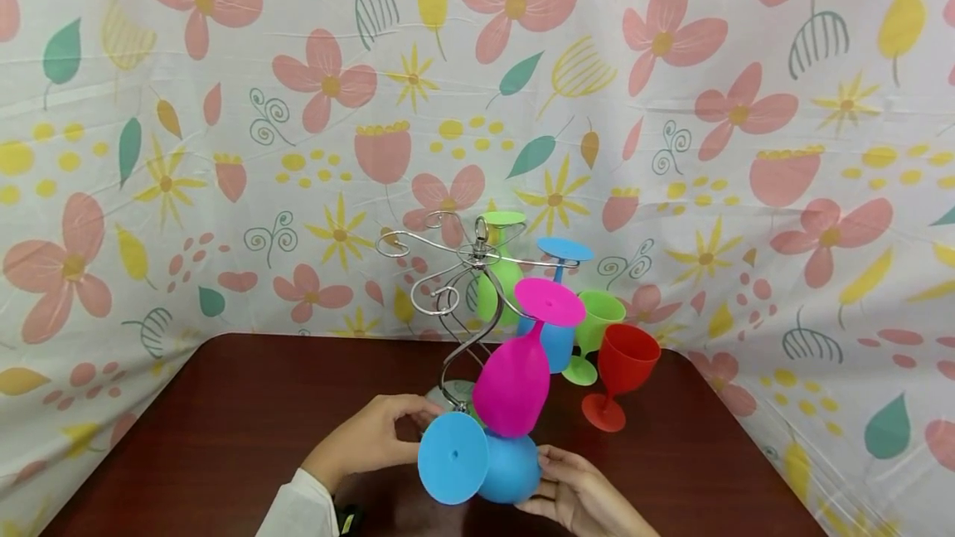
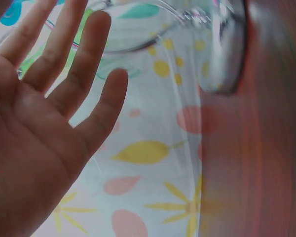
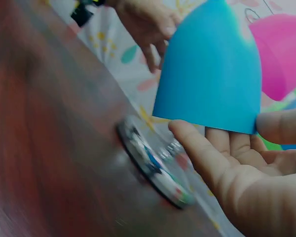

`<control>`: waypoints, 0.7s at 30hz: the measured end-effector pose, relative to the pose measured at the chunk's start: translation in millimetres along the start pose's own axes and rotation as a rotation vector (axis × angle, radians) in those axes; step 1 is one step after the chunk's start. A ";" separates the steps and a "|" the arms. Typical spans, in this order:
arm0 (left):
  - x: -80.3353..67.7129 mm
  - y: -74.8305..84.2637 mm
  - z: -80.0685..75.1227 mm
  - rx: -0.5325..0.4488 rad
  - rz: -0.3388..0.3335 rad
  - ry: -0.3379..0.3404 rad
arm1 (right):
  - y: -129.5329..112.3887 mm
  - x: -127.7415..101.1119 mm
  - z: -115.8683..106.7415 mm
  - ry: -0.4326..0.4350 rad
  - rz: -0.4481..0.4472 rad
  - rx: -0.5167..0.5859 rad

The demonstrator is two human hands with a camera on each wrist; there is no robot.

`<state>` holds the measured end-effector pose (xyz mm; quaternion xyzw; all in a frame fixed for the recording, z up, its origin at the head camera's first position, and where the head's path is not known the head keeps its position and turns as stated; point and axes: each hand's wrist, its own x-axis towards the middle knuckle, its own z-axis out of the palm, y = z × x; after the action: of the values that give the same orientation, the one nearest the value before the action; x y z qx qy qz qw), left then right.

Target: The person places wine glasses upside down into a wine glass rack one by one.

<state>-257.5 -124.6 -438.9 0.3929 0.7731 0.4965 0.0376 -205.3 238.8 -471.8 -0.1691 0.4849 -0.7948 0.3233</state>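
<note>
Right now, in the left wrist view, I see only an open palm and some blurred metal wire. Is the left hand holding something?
Observer: No. The left hand holds nothing. Its fingers lie just behind the round foot of a blue cup, and I cannot tell if they touch it.
Operator: Who holds that cup?
Observer: The right hand holds its bowl, with the cup lying sideways.
Operator: And the wire?
Observer: It is a metal rack on the table. A pink cup hangs from it upside down, directly above the blue cup.
</note>
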 end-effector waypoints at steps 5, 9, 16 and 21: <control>2.0 12.2 2.6 -0.094 0.095 -0.018 | 26.5 15.5 -13.2 -0.045 0.034 0.105; 3.6 22.7 6.3 -0.158 0.201 -0.009 | 39.0 24.6 -13.0 -0.066 0.057 0.153; 4.2 35.0 10.4 -0.165 0.234 0.025 | 49.2 37.7 -6.9 -0.092 0.112 0.235; 4.3 36.0 10.6 -0.124 0.222 0.027 | 66.2 47.0 -20.4 -0.069 0.103 0.196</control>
<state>-235.2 -106.9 -414.1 0.4663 0.6931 0.5497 -0.0039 -228.5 199.2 -541.8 -0.1387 0.4013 -0.8145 0.3953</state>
